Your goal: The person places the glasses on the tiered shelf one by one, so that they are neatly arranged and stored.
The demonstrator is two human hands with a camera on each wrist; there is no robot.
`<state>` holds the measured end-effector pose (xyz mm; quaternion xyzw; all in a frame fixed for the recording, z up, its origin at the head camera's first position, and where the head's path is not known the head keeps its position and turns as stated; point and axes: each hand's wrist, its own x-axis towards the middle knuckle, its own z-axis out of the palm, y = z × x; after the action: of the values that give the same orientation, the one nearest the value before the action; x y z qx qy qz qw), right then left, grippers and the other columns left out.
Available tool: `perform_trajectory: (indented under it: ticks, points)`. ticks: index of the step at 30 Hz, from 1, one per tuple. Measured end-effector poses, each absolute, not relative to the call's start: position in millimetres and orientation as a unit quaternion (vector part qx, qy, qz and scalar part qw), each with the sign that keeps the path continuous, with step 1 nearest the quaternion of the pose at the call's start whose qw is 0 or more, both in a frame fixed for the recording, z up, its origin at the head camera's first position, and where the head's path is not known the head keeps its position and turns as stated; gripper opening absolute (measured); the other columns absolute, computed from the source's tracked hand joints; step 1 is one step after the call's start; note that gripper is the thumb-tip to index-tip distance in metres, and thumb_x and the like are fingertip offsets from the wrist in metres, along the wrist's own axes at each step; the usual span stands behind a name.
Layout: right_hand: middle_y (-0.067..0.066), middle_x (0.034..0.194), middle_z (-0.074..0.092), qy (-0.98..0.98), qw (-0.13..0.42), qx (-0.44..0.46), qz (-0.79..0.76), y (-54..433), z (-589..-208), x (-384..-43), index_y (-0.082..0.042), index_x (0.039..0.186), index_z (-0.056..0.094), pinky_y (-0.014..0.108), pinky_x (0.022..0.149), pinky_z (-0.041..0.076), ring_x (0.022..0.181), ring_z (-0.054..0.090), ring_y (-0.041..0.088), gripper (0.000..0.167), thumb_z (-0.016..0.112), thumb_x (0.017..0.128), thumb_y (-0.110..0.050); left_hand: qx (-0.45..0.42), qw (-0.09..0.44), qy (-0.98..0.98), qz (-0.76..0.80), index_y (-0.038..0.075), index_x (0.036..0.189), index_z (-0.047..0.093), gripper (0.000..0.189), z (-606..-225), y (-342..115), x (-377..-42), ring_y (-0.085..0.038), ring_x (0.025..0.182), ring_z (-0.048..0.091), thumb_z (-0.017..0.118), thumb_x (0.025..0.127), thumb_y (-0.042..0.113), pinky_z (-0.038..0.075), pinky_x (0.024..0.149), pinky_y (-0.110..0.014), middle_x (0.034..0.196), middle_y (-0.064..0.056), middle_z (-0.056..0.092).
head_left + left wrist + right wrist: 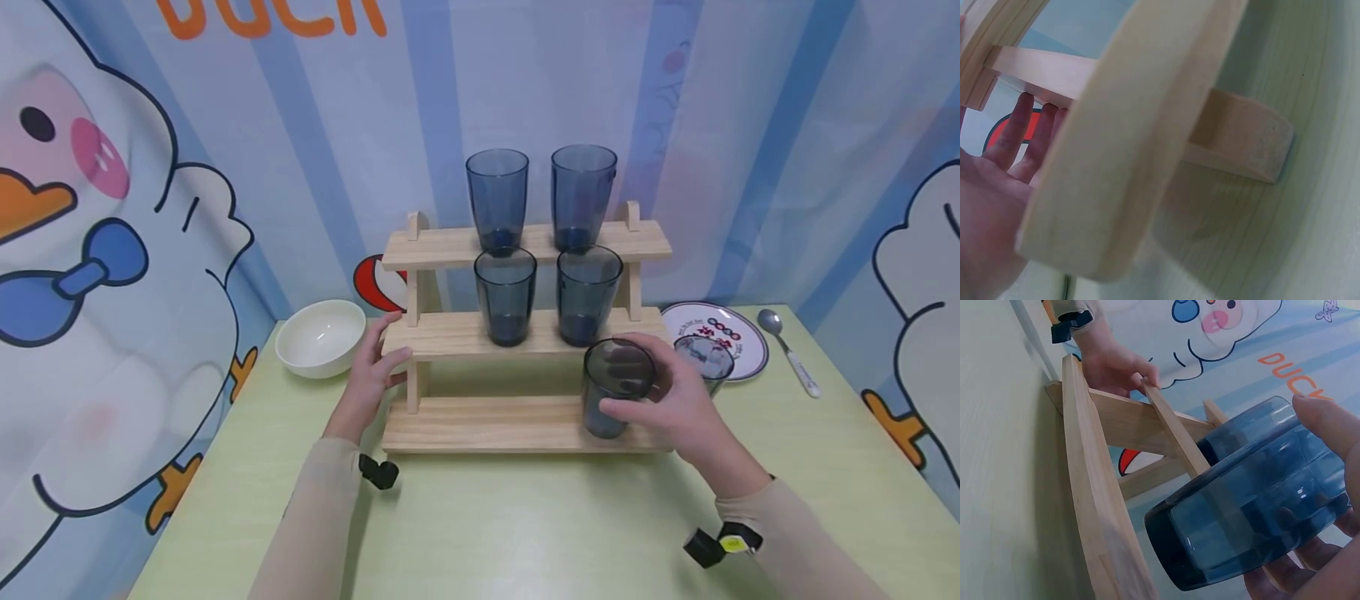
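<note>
A three-tier wooden shelf (480, 425) stands on the table. My right hand (675, 408) grips a blue tinted drinking glass (611, 387), thumb in front and fingers around the far side, at the right of the bottom tier. The right wrist view shows a gap between the glass's base and the bottom board. My left hand (371, 379) holds the left end of the middle tier; its fingers (1013, 134) reach behind the side support. Two similar glasses, one at the left (506, 296) and one at the right (588, 296), stand on the middle tier. Two more (498, 196) stand on top.
A white bowl (321, 337) sits left of the shelf. To the right lies a printed plate (742, 342), with another glass (708, 358) in front of it, partly behind my right hand. Farther right lies a spoon (791, 354). A cartoon curtain (337, 167) hangs behind.
</note>
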<state>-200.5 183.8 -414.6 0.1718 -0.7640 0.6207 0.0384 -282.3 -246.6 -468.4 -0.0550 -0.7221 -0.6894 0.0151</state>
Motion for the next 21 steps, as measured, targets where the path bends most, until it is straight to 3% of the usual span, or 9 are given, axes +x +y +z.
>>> perform_trajectory:
  ticks: [16,21]
  points:
    - [0.005,0.137,0.061,-0.758,-0.008,0.181,0.626,137,-421,-216,-0.023,0.146,0.057,0.029,0.093,0.058,0.118,0.063,0.028,0.076,0.094,0.079,-0.015,-0.053,0.016,-0.723,-0.689,0.026,0.161,0.037,0.063,-469,-247,-283,-0.041,0.14,0.047,0.064,0.105,0.023,0.045,0.109,-0.07,0.163,-0.013,0.039]
    - [0.008,0.138,0.061,-0.744,-0.018,0.183,0.643,123,-422,-217,-0.02,0.147,0.057,0.029,0.092,0.058,0.118,0.063,0.028,0.079,0.094,0.078,-0.012,-0.051,0.015,-0.721,-0.69,0.026,0.161,0.037,0.063,-468,-246,-283,-0.04,0.14,0.048,0.064,0.104,0.023,0.045,0.108,-0.07,0.163,-0.012,0.038]
